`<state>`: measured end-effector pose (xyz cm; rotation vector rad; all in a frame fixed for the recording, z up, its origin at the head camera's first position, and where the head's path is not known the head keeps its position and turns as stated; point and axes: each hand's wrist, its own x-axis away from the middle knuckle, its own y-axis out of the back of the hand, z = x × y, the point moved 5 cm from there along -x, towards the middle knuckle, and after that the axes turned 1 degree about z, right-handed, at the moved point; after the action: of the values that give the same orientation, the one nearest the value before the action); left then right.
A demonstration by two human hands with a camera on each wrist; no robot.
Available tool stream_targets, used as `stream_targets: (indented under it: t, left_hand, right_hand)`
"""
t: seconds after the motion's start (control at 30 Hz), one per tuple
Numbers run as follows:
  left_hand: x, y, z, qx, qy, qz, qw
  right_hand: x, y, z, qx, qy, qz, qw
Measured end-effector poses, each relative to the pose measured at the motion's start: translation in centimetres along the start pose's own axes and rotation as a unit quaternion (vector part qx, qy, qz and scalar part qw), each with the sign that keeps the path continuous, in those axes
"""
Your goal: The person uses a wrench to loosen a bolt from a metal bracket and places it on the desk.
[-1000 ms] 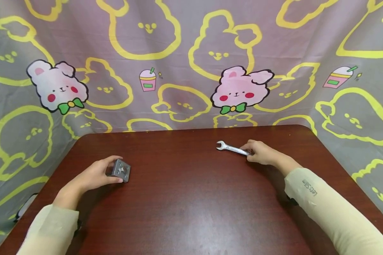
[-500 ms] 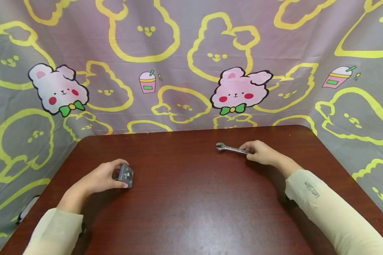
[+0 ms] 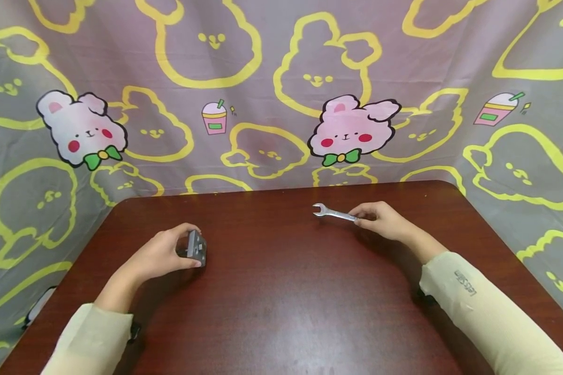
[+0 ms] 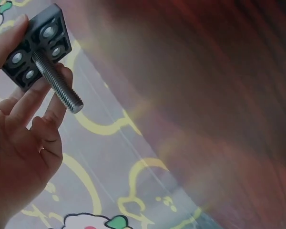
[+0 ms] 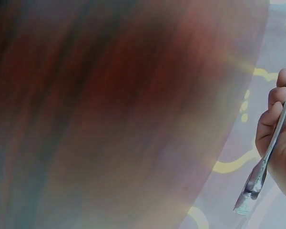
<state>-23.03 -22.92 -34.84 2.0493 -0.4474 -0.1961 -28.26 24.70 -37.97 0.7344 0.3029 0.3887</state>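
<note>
In the head view my left hand (image 3: 161, 254) pinches a small grey square plate (image 3: 197, 249) by its opposite edges, between thumb and fingers. A threaded bolt (image 4: 58, 82) sticks out of the plate's underside toward the palm in the left wrist view, with several round metal pieces set around it. My right hand (image 3: 386, 221) grips a silver wrench (image 3: 334, 213) by its handle. The wrench's open-ended jaw points left, and its other end is hidden in the head view. In the right wrist view the wrench (image 5: 272, 143) lies across the curled fingers. Plate and wrench are well apart.
Both hands are over a dark red-brown table (image 3: 272, 291) with rounded far corners. A patterned cloth curtain (image 3: 272, 104) with bear and rabbit prints hangs behind it and along both sides.
My left hand has moved right with the plate and turned it, so its face shows more edge-on. The wrench has shifted slightly left in my right hand's grip and tilted.
</note>
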Motion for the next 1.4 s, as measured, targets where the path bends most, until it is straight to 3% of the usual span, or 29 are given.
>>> stream_targets:
  t: [0.57,0.77,0.93,1.23,1.4]
  left_hand:
    - [-0.6,-0.8,-6.2,0.014,-0.057,-0.049,0.9971]
    - [-1.1,-1.2,-8.2,0.011,-0.082,-0.074,0.9939]
    - [-1.4,-1.7,-9.6,0.016,-0.094,-0.082,0.9921]
    - [-1.6,-2.3,-11.7,0.011,-0.11,-0.089,0.9898]
    - [-2.0,-2.6,-12.7,0.052,-0.13,-0.102,0.9849]
  right_hand:
    - [-0.3,-1.3,4.0,-0.055,0.014,-0.006,0.9983]
    - [0.0,-2.1,5.0,-0.089,0.0,-0.001,0.996]
    - [0.6,-2.6,5.6,-0.11,-0.009,-0.003,0.9939]
    - [2.0,-3.9,7.2,-0.141,0.008,0.0,0.9899]
    - [2.5,-4.6,8.0,-0.159,0.014,0.001,0.9872]
